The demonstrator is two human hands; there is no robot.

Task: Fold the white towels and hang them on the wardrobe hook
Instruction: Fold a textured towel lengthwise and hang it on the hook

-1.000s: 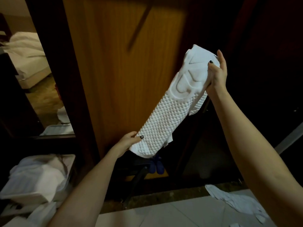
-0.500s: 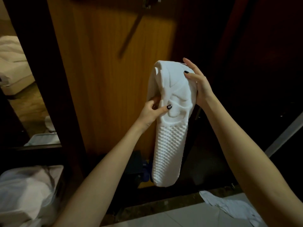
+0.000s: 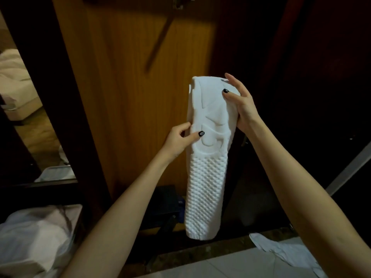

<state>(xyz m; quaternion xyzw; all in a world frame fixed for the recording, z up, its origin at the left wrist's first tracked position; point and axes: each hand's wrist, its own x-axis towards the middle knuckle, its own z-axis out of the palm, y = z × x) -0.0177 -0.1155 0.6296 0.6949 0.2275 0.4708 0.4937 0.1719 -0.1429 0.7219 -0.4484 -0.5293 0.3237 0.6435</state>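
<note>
Both forearms reach forward. Left hand [image 3: 178, 138] pinches the towel [image 3: 206, 187] with thumb and fingers [image 3: 184, 126]; right hand [image 3: 242, 106], higher, curls round its top edge, remaining fingers apparently hidden behind.

no legible text, embossed motif on towel [image 3: 208, 157] unreadable

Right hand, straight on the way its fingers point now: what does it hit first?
Its fingers point up and left, so the right hand holding the white towel would likely meet the wooden wardrobe panel first, below the hook; depth is unclear.
</note>
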